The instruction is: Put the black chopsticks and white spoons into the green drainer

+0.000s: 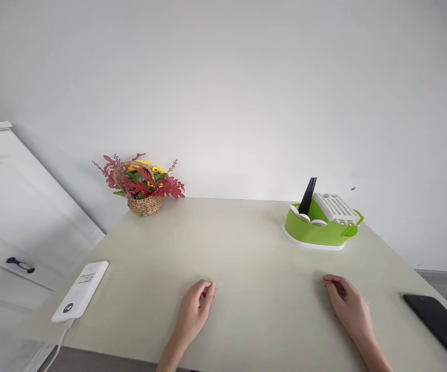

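Note:
My left hand (195,314) rests over the near middle of the table, its thumb and fingertips pinched together. A tiny pale bit shows at those fingertips, too small to name. My right hand (350,311) lies farther right, its fingers curled in and the thumb against them; whatever may be inside is hidden. The nearest object to it is a green utensil caddy (308,232) on a white base, standing behind it. Several white spoon-like ends (318,223) and a tall black utensil (307,197) stick up from the caddy, beside a slotted white rack (336,207).
A wicker basket (145,205) of red and yellow flowers stands at the back left. On the left edge lies a white power bank (82,290) with a cable (58,345). A black phone (438,325) lies far right. A white cabinet (18,217) stands left, a wall (223,103) behind.

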{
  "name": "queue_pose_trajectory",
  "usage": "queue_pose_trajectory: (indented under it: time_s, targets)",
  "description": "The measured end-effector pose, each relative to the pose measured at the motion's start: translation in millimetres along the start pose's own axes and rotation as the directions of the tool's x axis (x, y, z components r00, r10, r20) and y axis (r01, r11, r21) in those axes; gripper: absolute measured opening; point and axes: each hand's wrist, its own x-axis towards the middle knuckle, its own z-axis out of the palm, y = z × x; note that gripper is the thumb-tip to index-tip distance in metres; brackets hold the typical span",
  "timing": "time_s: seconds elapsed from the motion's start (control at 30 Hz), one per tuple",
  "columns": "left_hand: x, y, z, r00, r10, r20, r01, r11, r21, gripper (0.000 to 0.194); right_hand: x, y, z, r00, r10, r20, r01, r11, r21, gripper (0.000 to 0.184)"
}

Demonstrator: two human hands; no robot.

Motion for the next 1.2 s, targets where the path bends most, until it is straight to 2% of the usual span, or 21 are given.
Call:
queue_pose_trajectory:
  time_s: [0.9, 1.0, 1.1, 1.2]
  targets:
    - [0.3, 0.7, 0.3, 1.0, 0.003, -0.005, -0.003, 1.0, -0.003, 0.042, -0.8, 1.7, -0.5, 0.999, 0.01, -0.035, -0.009, 0.999, 0.032, 0.041]
    - [0.4, 0.3, 0.1, 1.0, 0.007, -0.001, -0.007, 1.0, 0.002, 0.042, 1.0, -1.1, -0.6, 0.999, 0.014, -0.045, -0.011, 0.998, 0.056, 0.05]
    - [0.3, 0.9, 0.0, 1.0, 0.001, 0.0, -0.001, 1.0, -0.002, 0.041, 8.9, -8.6, -5.1, 0.996, -0.02, -0.09, 0.024, 0.999, 0.042, 0.073]
    - [0.3, 1.4, -0.1, 1.0, -0.004, 0.003, 0.004, 1.0, -0.007, 0.042, 24.7, -16.2, -12.4, 0.985, -0.088, -0.15, 0.08, 0.995, -0.053, 0.093]
